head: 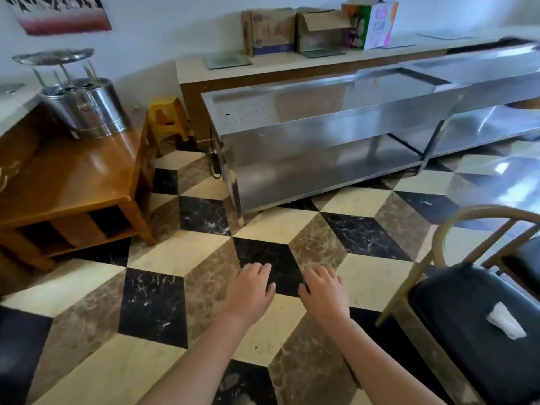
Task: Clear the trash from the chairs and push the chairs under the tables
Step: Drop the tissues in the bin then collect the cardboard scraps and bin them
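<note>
**Crumpled tissue on the chair seat, both hands empty over the floor**

A white crumpled tissue (506, 320) lies on the black padded seat of the nearest chair (455, 311), off to the right of the fingers and a little nearer the camera, well apart from them. The chair has a curved tan frame, and it stands away from any surface. A second chair (523, 258) with a like black seat shows partly just behind it at the right edge, so two chairs are in view and one piece of trash.

The left hand (251, 287) and right hand (324, 290) are held out side by side, palms down, above the chequered floor (152, 311). The fingers of both are loosely spread and slightly curled, and they grip nothing.

Ahead of the fingers stands a long steel surface (321, 112) with a lower shelf. Behind it, a pale counter carries three cardboard boxes (271, 30); their printing is too blurred to read. To the left of the fingers a wooden surface (73, 171) bears a steel container (87, 109), and a yellow stool (168, 116) sits between the two.
</note>
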`<state>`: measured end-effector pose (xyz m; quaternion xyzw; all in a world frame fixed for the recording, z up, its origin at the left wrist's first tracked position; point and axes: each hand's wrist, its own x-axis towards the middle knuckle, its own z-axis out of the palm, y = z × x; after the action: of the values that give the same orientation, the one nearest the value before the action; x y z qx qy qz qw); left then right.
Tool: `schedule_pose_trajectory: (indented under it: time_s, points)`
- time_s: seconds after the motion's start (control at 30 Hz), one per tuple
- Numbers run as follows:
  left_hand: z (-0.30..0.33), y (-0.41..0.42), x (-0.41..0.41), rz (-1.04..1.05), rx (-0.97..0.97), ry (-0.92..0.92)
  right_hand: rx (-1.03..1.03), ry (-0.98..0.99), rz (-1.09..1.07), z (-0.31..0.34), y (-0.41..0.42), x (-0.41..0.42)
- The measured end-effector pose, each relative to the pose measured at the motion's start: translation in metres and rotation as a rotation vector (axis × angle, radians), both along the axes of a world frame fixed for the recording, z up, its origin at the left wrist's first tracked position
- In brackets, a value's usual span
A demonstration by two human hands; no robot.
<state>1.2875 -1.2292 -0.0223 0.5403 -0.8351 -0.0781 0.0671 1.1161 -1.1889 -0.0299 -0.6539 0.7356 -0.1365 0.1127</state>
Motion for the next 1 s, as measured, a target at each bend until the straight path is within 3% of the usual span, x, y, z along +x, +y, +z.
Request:
schedule_pose_trajectory:
  time_s: [0.5, 0.73, 1.0]
  points:
    - [0.023, -0.334, -0.196, -0.407, -0.042, 0.006, 0.003, -0.025, -0.391, 0.016, -0.267, -0.162]
    - [0.013, -0.413, -0.315, -0.596, -0.023, 0.0, -0.032, -0.012, -0.571, 0.006, -0.327, -0.257]
    - [0.004, -0.488, -0.499, -0.729, -0.028, -0.012, -0.102, 0.019, -0.713, -0.008, -0.392, -0.43]
